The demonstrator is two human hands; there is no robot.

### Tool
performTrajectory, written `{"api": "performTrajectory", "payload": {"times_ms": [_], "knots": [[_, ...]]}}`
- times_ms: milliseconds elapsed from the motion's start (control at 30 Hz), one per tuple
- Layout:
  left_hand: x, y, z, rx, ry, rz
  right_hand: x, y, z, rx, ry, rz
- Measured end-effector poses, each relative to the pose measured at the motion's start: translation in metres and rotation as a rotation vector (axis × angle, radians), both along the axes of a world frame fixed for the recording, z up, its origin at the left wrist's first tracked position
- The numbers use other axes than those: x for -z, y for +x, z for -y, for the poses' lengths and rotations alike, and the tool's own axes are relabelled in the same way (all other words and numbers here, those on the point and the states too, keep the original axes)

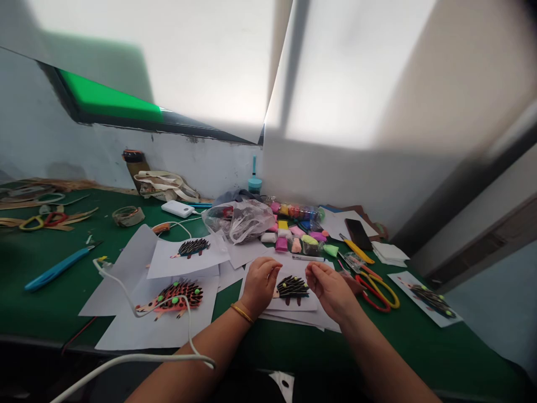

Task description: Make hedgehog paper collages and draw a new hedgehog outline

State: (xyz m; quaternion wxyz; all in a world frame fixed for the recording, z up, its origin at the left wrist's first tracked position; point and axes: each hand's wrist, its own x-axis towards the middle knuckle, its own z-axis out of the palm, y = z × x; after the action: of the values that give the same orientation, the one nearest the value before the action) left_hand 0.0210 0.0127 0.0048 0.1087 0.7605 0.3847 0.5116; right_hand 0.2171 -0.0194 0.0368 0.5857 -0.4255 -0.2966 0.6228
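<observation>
A hedgehog picture (pixel 292 287) with black spines and small yellow-green dots lies on white sheets in front of me. Over its left side is my left hand (pixel 259 284), fingers curled and thumb pressed to them. My right hand (pixel 329 286) is at the picture's right side in a pinch, the fingertips pointing toward the left hand. Anything between either hand's fingers is too small or hidden to make out. Just beyond the hands lie a pen (pixel 308 258) and several small packets of coloured modelling clay (pixel 282 244).
Left are more hedgehog pictures (pixel 184 296), crossed by a white cable (pixel 126 361), and a blue craft knife (pixel 61 270). Right are scissors (pixel 380 291), a yellow cutter (pixel 356 249), a phone (pixel 358 234) and another hedgehog picture (pixel 428 299). A plastic bag (pixel 245 221) sits behind.
</observation>
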Motion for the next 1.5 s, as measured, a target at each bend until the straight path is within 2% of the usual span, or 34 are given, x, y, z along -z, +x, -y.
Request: {"api": "performTrajectory", "payload": {"times_ms": [267,433,633,767,1000,1267,1367,1500], "knots": [[0.001,-0.001,0.003,0.006,-0.004,-0.019,-0.003,0.0,0.001,-0.065,0.107,0.076],[0.002,-0.002,0.003,0.012,-0.018,-0.005,-0.001,0.004,0.0,-0.046,0.096,0.119],[0.001,-0.002,0.003,0.016,-0.034,0.009,-0.002,0.008,-0.005,-0.062,0.216,0.368],[0.002,-0.002,0.003,0.007,-0.032,0.019,-0.004,0.01,-0.013,-0.097,0.192,0.515],[0.001,-0.002,0.002,0.004,-0.051,0.023,-0.01,0.005,-0.022,-0.095,0.174,0.464],[0.0,-0.002,0.003,0.009,-0.069,0.009,-0.008,0.004,-0.021,-0.155,0.164,0.217],[0.0,-0.001,0.004,0.011,-0.073,0.01,-0.009,0.004,-0.02,-0.159,0.142,0.242],[0.0,-0.001,0.004,0.012,-0.073,0.015,-0.004,0.007,-0.027,-0.111,0.166,0.384]]}}
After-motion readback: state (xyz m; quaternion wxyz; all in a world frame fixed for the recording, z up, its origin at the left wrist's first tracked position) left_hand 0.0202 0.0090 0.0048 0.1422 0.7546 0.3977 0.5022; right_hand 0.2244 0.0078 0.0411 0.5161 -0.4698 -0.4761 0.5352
